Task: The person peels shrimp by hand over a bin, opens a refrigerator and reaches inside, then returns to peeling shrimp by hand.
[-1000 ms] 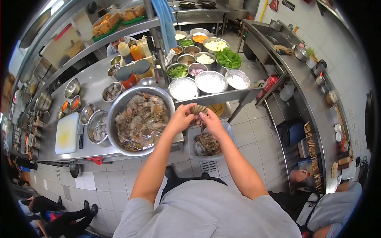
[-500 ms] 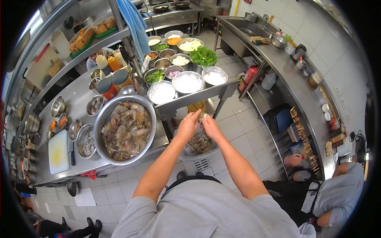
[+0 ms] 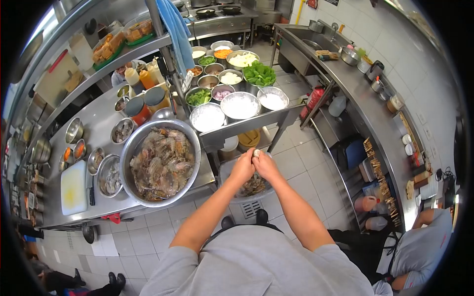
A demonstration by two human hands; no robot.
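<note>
Both my hands are together over a clear plastic tub (image 3: 228, 193) that holds shrimp scraps. My left hand (image 3: 243, 166) and my right hand (image 3: 265, 166) are closed around one shrimp (image 3: 256, 153), of which only a small pale end shows between the fingers. To the left, a large metal bowl (image 3: 160, 165) full of unpeeled shrimp in liquid stands at the counter's edge. Beside it a smaller metal bowl (image 3: 111, 176) holds pale peeled shrimp.
A white cutting board (image 3: 74, 187) and a knife (image 3: 90, 190) lie on the left counter. Ahead, a metal stand (image 3: 247, 120) carries several bowls of vegetables and white powder. A co-worker (image 3: 424, 246) stands at the lower right, near the right counter.
My hands have come closer together and lower over the tub, covering most of the shrimp that showed earlier. The view has shifted.
</note>
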